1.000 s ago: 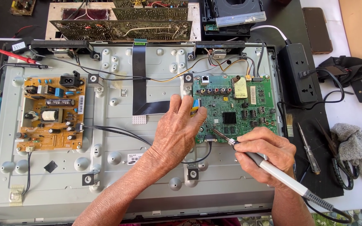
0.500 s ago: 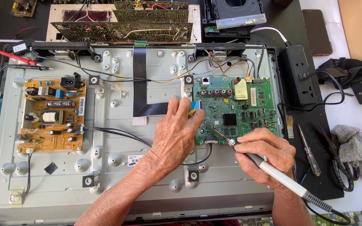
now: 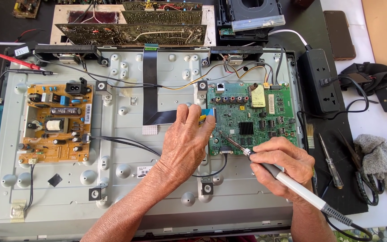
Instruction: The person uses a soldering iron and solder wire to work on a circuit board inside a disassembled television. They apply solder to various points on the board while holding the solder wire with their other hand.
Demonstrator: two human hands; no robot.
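A green main circuit board (image 3: 265, 116) is mounted at the right of a grey metal back panel (image 3: 126, 179). My left hand (image 3: 187, 143) rests on the panel, its fingertips pinching the blue end of a flat black ribbon cable (image 3: 151, 89) at the board's left edge. My right hand (image 3: 283, 166) holds a white soldering iron (image 3: 287, 181) like a pen, its tip touching the lower left part of the green board.
An orange power supply board (image 3: 57, 123) sits at the panel's left. Red and black probes (image 3: 21, 65) lie top left. A black power strip (image 3: 321, 80), a screwdriver (image 3: 330, 161), a grey rag (image 3: 381, 161), a phone (image 3: 339, 29) and old circuit boards (image 3: 135, 22) surround the panel.
My left hand's fingers have shifted slightly at the ribbon connector. The soldering iron's tip stays at the same spot on the green board.
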